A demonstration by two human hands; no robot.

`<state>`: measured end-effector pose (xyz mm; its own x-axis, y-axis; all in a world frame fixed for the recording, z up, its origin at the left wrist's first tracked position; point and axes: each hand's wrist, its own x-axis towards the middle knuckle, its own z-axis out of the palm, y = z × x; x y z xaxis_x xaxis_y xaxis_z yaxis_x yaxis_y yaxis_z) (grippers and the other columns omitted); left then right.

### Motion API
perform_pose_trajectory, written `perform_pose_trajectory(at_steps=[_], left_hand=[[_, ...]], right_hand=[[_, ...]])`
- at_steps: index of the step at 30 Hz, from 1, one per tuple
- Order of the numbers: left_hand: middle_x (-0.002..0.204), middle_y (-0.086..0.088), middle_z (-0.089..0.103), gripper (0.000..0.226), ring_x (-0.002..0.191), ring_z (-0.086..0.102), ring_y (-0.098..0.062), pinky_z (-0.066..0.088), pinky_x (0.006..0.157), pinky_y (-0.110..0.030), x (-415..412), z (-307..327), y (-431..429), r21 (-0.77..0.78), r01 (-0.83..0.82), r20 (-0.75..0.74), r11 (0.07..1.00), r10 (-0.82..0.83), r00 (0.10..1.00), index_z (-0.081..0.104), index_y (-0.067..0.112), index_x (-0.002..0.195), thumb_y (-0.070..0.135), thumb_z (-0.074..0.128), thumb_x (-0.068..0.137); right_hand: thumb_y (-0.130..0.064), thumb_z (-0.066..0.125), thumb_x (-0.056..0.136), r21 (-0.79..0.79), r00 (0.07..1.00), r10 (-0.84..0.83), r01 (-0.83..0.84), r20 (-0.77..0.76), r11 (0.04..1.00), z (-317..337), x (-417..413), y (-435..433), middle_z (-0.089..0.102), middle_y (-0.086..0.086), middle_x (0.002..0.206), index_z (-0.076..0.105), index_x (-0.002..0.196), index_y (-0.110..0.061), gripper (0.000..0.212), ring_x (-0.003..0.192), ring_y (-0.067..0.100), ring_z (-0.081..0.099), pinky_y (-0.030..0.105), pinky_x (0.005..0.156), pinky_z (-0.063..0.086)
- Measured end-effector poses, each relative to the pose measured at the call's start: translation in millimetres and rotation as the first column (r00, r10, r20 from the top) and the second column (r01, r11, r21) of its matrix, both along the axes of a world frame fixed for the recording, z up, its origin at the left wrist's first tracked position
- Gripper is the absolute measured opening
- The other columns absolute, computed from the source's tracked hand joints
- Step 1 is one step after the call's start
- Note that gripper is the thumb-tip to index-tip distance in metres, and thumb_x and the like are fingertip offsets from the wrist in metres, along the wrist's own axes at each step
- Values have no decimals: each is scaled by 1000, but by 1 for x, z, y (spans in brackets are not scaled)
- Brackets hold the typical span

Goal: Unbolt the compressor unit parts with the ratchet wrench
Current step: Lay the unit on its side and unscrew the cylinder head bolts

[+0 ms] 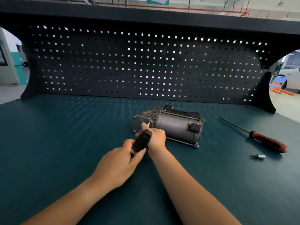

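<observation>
The grey compressor unit [175, 125] lies on its side on the green bench mat [65, 135], its bolted end plate facing left toward me. My left hand [120, 159] grips the black handle of the ratchet wrench [142, 140]. The wrench's head end reaches up to the end plate and is mostly hidden. My right hand [154, 135] holds the wrench head there, thumb up beside a small metal bit or bolt tip [148, 123] at the plate.
A long screwdriver with a red-and-black handle [267, 142] lies to the right of the compressor. A small loose socket bit [259, 156] sits in front of it. A dark pegboard [146, 65] closes off the back of the bench.
</observation>
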<state>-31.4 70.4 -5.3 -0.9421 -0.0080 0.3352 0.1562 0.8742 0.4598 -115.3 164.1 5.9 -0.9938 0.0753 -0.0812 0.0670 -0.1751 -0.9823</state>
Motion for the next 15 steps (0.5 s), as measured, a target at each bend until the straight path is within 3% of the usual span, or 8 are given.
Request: perform_pose_trajectory(at_steps=[2,3,5,7,9,11,15], left_hand=[[62,2,59,44,52,52,-8,46,60,-31,-1,2,3,317,4,88,948,-34,996,50,19,80,55,26,89],[60,0,62,45,45,50,-8,45,53,-27,-2,3,5,533,-31,144,845,-54,988,53,17,78,51,27,92],[54,-3,61,48,36,44,-9,39,39,-20,-3,7,5,872,-154,263,465,-180,948,58,10,87,47,28,97],[52,-4,57,53,33,40,-8,36,35,-16,-3,11,1,963,-242,269,120,-322,908,59,6,90,49,28,96],[51,-2,55,51,31,38,-6,36,34,-14,-2,13,-2,960,-278,245,-34,-382,891,59,6,89,47,30,96],[50,-1,54,44,32,38,-6,36,33,-17,-2,13,-1,965,-261,248,13,-354,902,58,7,89,42,33,97],[48,-1,55,30,33,37,-8,34,36,-18,-3,13,1,927,-186,242,327,-142,960,55,10,92,34,37,98]], right_hand=[[-19,58,90,-31,998,29,-27,51,999,3,1,2,57,-4,38,55,60,-7,33,30,2,45,11,34,35],[-20,58,91,-47,997,38,-35,70,998,3,1,2,57,-6,38,55,61,-9,32,26,1,40,10,32,29],[-22,57,91,-92,994,57,-49,90,995,4,0,1,58,-6,40,56,64,-9,30,26,2,35,11,32,26],[-23,56,92,-165,991,88,-70,100,984,4,0,1,59,-5,42,56,67,-9,29,27,2,33,12,33,26],[-25,56,92,-217,984,129,-101,120,971,4,1,2,62,-5,46,57,69,-10,28,28,3,33,14,36,27],[-28,55,92,-228,979,162,-131,125,965,4,2,2,64,-5,49,58,71,-11,27,29,3,34,14,37,29],[-31,55,92,-94,987,132,-124,93,988,5,2,3,67,-3,58,60,65,-12,33,31,4,38,15,38,31]])
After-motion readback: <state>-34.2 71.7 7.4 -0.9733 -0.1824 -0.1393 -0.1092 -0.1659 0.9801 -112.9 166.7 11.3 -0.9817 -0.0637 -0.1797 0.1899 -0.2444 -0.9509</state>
